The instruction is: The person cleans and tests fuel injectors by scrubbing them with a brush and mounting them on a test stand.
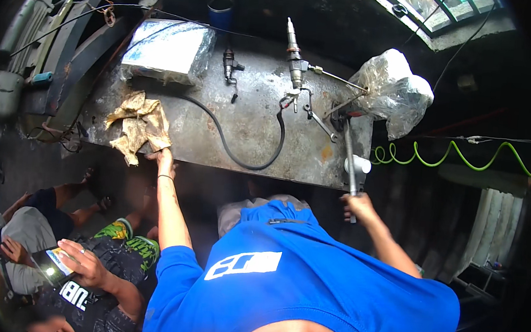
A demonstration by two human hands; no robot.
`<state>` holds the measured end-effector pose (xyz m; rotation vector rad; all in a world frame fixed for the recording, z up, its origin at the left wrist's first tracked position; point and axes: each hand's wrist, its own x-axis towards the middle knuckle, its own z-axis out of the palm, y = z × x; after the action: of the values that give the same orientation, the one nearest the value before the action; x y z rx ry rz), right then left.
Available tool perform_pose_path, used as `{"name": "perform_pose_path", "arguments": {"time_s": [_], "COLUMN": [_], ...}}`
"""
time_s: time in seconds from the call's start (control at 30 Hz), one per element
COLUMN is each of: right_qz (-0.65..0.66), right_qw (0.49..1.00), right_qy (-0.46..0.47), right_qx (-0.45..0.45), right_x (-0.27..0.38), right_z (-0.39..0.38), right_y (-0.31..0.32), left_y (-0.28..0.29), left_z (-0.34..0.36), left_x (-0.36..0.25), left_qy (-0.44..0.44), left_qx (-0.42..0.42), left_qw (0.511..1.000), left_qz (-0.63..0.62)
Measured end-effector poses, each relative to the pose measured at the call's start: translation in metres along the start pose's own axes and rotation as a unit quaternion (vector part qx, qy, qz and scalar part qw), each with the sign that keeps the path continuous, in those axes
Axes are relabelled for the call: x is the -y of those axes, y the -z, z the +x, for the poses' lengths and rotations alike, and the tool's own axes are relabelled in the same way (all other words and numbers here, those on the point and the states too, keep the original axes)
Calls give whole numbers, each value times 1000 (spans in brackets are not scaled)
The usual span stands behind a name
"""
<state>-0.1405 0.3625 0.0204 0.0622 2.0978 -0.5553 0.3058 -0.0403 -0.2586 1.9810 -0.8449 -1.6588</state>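
My left hand (161,158) grips the front edge of the metal bench (198,159), touching or just below a crumpled tan cloth (138,125). My right hand (357,207) is closed round a long steel bar (348,157) that reaches up to a fixture (339,119). An injector-like metal part (295,65) stands mid-bench, joined to a thin pipe (341,81); a black hose (229,154) loops below it. An open-end wrench (321,125) lies beside the fixture. A smaller dark injector (229,66) is farther left. A white cylinder (358,166) sits at the bench's right corner.
Plastic-wrapped block (162,45), wrapped bundle (396,89), blue container (220,12) on or behind the bench. Green coiled hose (450,155) hangs right. Steel framework (68,57) stands left. Two people (30,228) are at lower left; a co-worker's hand (83,264) holds a phone with lit lamp.
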Motion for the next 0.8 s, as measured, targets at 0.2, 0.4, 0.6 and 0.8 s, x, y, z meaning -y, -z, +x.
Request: {"name": "perform_pose_path", "arguments": {"time_s": [0.2,0.4,0.6,0.8], "right_qz": [-69,-90,-55,-57], "right_qw": [986,945,956,990], "right_qy": [20,152,168,55], "right_qx": [-152,-275,-236,-116], "right_x": [-53,-132,-126,-69], "right_z": [49,118,122,61], "right_y": [-51,-100,-109,-35], "left_y": [1,12,21,-16], "left_z": [-9,-12,-1,-29], "left_x": [-4,1,3,-22], "left_qy": [22,46,29,12], "left_qx": [-6,10,52,-35], "left_qw": [1000,998,997,999], "left_qz": [-7,-50,-57,-33]}}
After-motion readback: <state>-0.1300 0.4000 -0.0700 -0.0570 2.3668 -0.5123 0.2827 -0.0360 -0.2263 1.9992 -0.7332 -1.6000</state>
